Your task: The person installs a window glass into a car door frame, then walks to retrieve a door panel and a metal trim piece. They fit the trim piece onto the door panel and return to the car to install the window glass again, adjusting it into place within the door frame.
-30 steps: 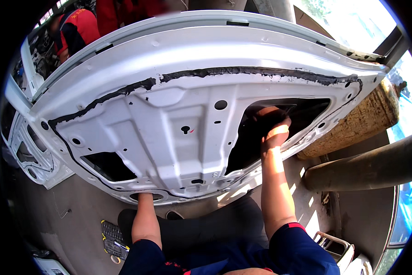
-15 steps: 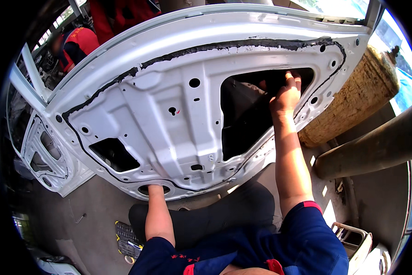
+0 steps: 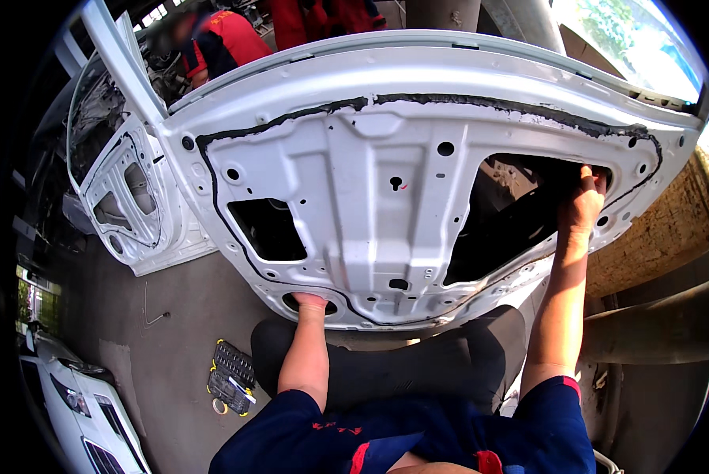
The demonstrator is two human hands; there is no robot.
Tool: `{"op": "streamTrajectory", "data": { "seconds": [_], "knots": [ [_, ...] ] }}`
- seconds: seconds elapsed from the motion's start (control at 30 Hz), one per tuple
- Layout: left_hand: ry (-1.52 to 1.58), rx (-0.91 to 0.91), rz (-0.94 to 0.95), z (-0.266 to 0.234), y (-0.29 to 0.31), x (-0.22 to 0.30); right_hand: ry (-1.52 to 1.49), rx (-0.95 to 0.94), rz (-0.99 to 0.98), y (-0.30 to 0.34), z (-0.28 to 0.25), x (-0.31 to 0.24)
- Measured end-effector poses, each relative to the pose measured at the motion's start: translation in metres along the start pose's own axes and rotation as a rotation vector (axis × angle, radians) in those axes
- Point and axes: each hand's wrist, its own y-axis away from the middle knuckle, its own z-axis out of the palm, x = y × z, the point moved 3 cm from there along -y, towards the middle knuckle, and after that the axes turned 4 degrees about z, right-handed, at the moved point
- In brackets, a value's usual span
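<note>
A white car door panel (image 3: 362,229) stands in front of me, its stamped inner side facing me and a strip of black sealant (image 3: 520,107) running around it. My left hand (image 3: 313,301) reaches through the round hole (image 3: 331,308) low on the left of the panel; its fingers are hidden inside. My right hand (image 3: 582,207) is in the large dark opening (image 3: 500,241) on the right, near that opening's upper right corner. Its fingers are bent and closed, partly in shadow, and what they grip inside is not visible.
Another white door (image 3: 121,193) stands at the left. An open black tool case (image 3: 232,375) and a tape roll (image 3: 219,406) lie on the floor. A rusty yellow cylinder (image 3: 670,221) stands behind the right side. Past the door a person (image 3: 228,43) in red and dark blue bends over.
My view has shifted left, so the door appears farther right and lower. My left hand stays in the round hole, and my right hand remains in the large opening, nearer its upper right corner.
</note>
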Motion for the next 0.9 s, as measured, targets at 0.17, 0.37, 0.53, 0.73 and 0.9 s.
{"op": "streamTrajectory", "data": {
  "seconds": [0.17, 0.37, 0.53, 0.73, 0.9],
  "knots": [
    [0.054, -0.009, 0.017, 0.003, 0.000, 0.004, 0.291, -0.059, -0.213, -0.008, -0.001, -0.012],
    [0.051, 0.006, 0.009, 0.007, -0.011, 0.004, 0.250, -0.116, -0.030, 0.019, 0.026, -0.018],
    [0.026, 0.006, -0.026, 0.011, -0.019, -0.002, -0.011, -0.257, 0.048, 0.016, 0.011, -0.011],
    [0.020, -0.009, -0.082, 0.017, -0.026, -0.008, 0.150, -0.236, -0.079, 0.010, 0.033, -0.027],
    [0.020, -0.006, -0.113, 0.019, -0.036, -0.010, 0.322, -0.307, -0.084, 0.022, 0.031, -0.026]
  ]
}}
